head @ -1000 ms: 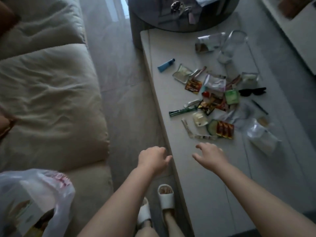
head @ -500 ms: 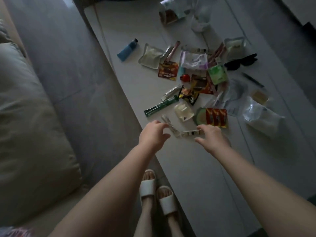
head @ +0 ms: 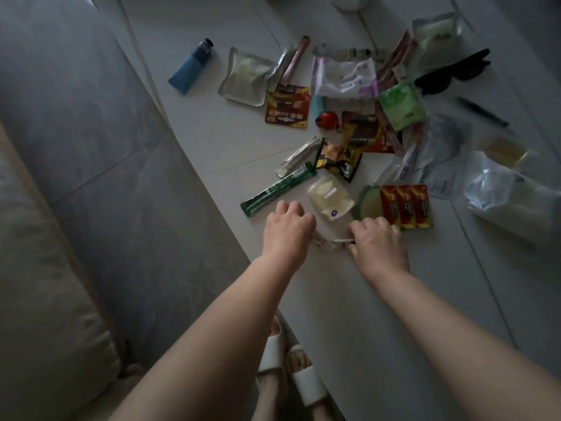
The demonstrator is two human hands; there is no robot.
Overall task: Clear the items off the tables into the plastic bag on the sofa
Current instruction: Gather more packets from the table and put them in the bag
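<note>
Clear crinkly wrapper strip (head: 329, 245) lies at the tabletop (head: 349, 314) edge, left hand (head: 287, 229) and right hand (head: 376, 241) fingers curled onto its ends; slippery film could slide out, dropping floorward.

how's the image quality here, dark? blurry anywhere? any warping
Head view: dim, flat light with muted colours and no hard shadows; the left hand and right hand are slightly soft; the clear plastic bag at the right edge smears; wide-angle lens bends the table edges and floor lines.
</note>
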